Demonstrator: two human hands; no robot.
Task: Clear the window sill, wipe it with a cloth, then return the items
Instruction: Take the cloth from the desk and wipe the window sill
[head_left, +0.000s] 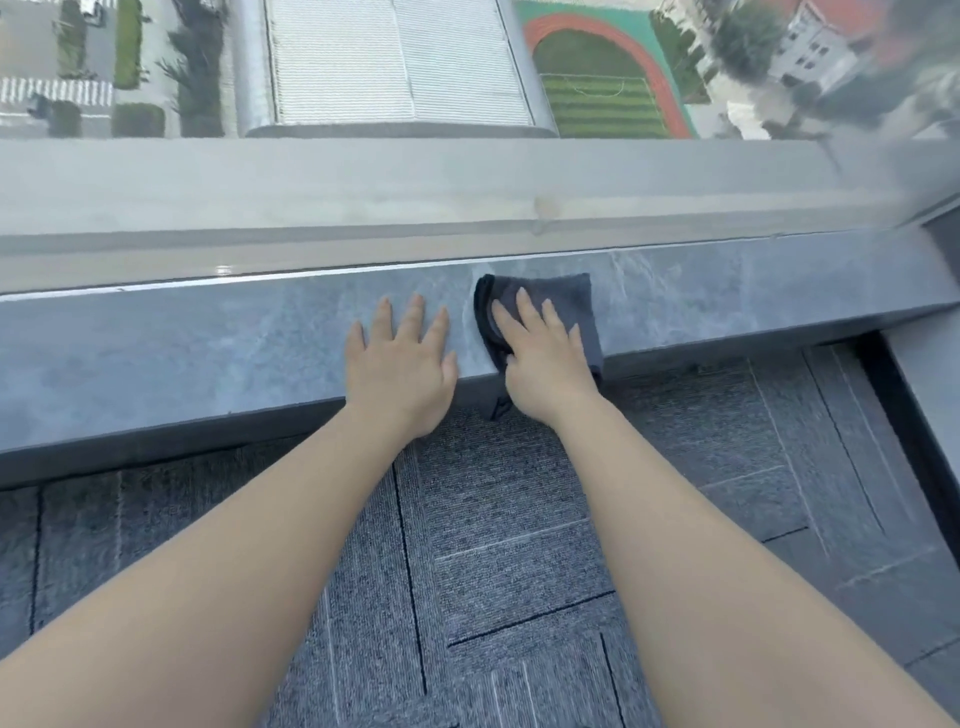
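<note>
Grey stone window sill (182, 353) below the window glass (467, 78); grey carpet tiles (493, 571) underneath. Left hand (400, 364): flat on the sill, fingers spread, holding nothing. Right hand (540, 358): just beside it, straight fingers pressing a folded dark grey cloth (566, 296), whose corner hangs over the sill's front edge.

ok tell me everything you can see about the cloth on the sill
The cloth is dark grey, almost charcoal, soft and towel-like, with a darker edge along its left side. It is folded into a rough rectangle and lies flat on the grey stone-look window sill, near the window glass, with its near end drooping over the sill's front edge. The right hand lies on top of it, fingers straight. The left hand rests beside it on the bare sill, not touching it.
</note>
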